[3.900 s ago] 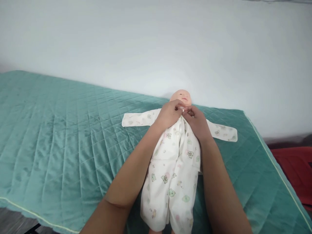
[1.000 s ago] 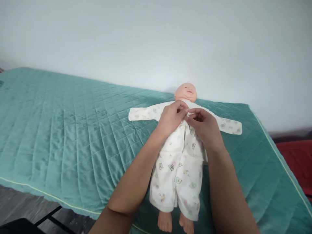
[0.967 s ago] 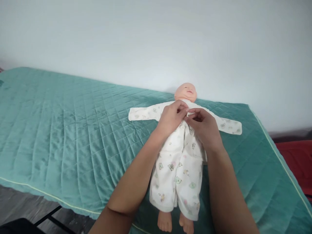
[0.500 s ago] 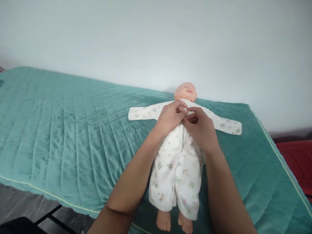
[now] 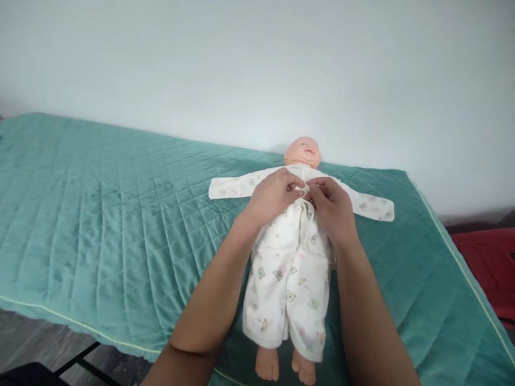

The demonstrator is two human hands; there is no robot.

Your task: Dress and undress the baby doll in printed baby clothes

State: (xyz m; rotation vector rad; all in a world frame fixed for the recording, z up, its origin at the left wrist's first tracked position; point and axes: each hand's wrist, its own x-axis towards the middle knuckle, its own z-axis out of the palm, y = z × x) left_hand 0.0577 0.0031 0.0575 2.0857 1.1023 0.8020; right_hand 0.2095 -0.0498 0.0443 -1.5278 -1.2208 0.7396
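A baby doll (image 5: pixel 302 151) lies on its back, head toward the wall, its bare feet toward me. It wears a white printed baby shirt (image 5: pixel 233 187) with both long sleeves spread sideways, and matching trousers (image 5: pixel 265 300). Over the chest, my left hand (image 5: pixel 276 195) has its fingertips closed at the shirt's front opening. Just to its right, my right hand (image 5: pixel 332 203) pinches the other side of the opening, fingertips close to those of the left. The fabric between the fingers is mostly hidden. Below the hands the front edges of the shirt hang slightly loose.
A green quilted cover (image 5: pixel 120 225) spreads over the bed under the doll. A pale wall (image 5: pixel 241 69) rises behind it. On the right stands a red object (image 5: pixel 486 262), and a black metal bar (image 5: pixel 76 359) shows at lower left.
My left hand has shifted slightly left and its fingertips have drawn a little apart from the right hand's. Both hands stay at the shirt front, and the view has moved slightly.
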